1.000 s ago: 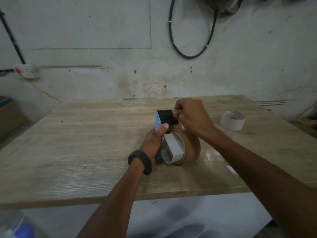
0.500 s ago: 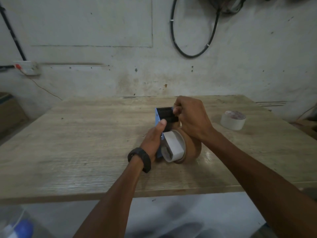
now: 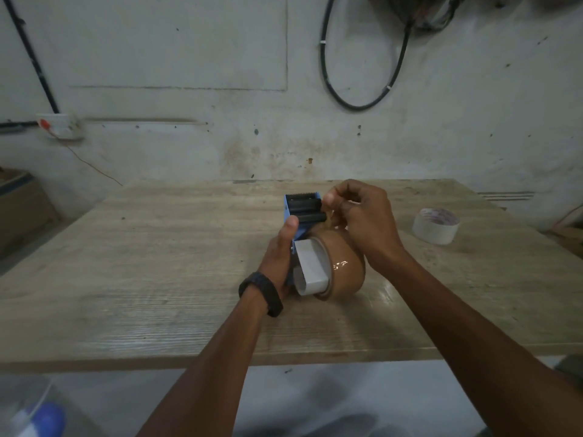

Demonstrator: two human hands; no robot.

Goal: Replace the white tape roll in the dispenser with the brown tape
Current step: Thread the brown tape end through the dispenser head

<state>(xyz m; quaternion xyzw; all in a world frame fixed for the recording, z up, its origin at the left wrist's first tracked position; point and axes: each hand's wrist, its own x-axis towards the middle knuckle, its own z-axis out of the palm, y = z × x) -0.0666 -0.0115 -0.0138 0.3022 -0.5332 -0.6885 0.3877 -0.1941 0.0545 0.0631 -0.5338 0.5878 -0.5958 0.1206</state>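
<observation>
A blue tape dispenser (image 3: 299,209) with black rollers and a toothed blade stands on the wooden table (image 3: 157,253). A brown tape roll (image 3: 345,266) with a white core sits on its hub. My left hand (image 3: 280,257) grips the dispenser's left side, thumb up along the blue frame. My right hand (image 3: 362,222) hovers over the roll and pinches the brown tape's loose end beside the rollers. The white tape roll (image 3: 436,226) lies flat on the table to the right, apart from both hands.
The table's near edge (image 3: 284,357) runs across the lower view. A wall stands just behind the table, with a looped black cable (image 3: 362,102) and a socket (image 3: 60,126). A cardboard box (image 3: 22,200) sits at the far left.
My right hand has lifted slightly and its fingers now pinch at the tape end by the rollers. The left hand and dispenser have stayed in place.
</observation>
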